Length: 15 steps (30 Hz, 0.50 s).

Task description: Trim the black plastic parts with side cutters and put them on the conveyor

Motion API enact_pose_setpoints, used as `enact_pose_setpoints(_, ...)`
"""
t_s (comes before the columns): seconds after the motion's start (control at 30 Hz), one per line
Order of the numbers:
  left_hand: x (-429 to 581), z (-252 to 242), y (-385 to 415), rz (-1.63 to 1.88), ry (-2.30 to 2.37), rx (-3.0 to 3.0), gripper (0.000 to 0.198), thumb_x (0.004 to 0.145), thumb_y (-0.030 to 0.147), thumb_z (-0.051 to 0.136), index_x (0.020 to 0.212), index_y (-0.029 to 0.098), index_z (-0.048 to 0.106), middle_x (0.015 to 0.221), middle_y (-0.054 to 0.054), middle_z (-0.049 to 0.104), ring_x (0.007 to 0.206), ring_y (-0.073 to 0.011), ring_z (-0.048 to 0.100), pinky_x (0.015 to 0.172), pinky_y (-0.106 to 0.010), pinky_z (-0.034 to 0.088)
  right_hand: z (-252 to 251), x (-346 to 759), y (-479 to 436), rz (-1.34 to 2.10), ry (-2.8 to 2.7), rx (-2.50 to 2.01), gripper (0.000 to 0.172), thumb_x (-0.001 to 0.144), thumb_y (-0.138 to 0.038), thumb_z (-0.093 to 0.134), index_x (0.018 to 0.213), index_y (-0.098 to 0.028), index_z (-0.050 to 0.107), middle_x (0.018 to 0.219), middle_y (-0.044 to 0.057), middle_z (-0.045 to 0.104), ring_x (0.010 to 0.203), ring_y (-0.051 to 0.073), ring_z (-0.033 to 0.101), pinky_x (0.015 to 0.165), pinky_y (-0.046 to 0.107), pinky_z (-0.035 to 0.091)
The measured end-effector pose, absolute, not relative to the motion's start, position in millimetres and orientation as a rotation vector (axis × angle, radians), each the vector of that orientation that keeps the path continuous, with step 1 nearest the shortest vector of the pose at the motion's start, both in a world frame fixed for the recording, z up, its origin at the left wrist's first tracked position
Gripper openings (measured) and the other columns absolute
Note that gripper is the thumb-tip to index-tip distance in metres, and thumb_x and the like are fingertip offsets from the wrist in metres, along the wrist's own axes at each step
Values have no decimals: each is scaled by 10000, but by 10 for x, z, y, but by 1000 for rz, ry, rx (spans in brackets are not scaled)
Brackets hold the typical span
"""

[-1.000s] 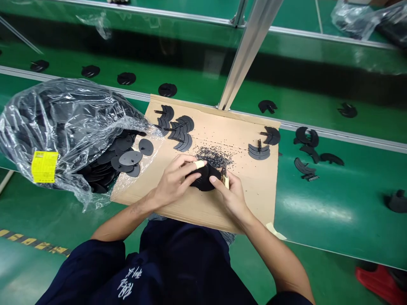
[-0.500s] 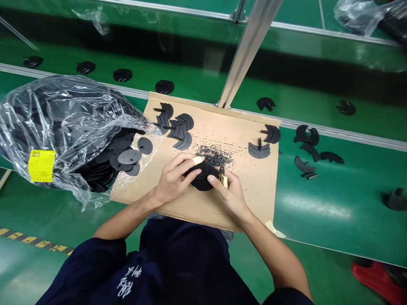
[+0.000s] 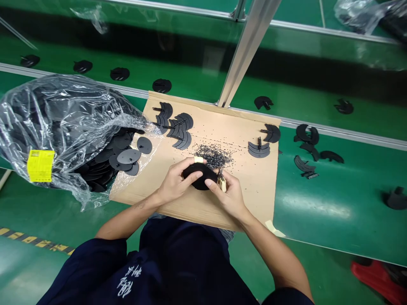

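Observation:
Over the brown cardboard sheet [image 3: 190,209], my left hand [image 3: 176,180] grips the left side of a black round plate [image 3: 206,174]. A pale wrap covers the tip of one of its fingers. My right hand [image 3: 230,192] is closed around a small hand tool [image 3: 221,181] with a dark metal tip and cream-coloured handle; its thumb also presses the plate's right edge. The tool's tip is beside that edge; whether it touches cannot be told. Just beyond the plate lies a scatter of tiny black bits [image 3: 214,155].
A clear plastic bag [image 3: 63,110] of black discs lies open at left, several discs [image 3: 129,156] spilling out. Black curved pieces [image 3: 181,131] rest on the cardboard, others [image 3: 307,134] on the green table. A metal post [image 3: 244,59] rises behind; black parts [image 3: 162,86] sit on the strip beyond.
The black plate has tilted and shifted slightly left in my hands. My right hand and the tool moved slightly left too. Black parts on the far strip have slid a little left.

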<state>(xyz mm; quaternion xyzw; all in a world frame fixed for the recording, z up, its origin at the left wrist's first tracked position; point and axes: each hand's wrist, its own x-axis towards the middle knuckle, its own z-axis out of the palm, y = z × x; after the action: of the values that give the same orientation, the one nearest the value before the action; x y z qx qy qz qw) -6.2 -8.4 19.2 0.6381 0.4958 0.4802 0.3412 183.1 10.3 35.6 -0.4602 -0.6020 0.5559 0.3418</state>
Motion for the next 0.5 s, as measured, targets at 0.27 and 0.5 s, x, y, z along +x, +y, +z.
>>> enact_pose_setpoints(0.27,-119,258,-121,1199,1195,2196,239,1017,227,589,1240,179,659,973,-70,745,878,-158,720,799,-281,615,493,1985,255,1036,-1998,-943,138,942,-365,681,976,-234,703,874,52,724,769,194,659,733,332,534)
enact_pose_setpoints(0.5,-143,337,-120,1307,1132,2075,273,969,299,680,1207,168,688,977,-95,770,903,-185,739,801,-310,624,375,2001,210,797,-2030,-686,174,944,-179,593,1068,-241,698,931,80,767,866,222,738,769,377,596)
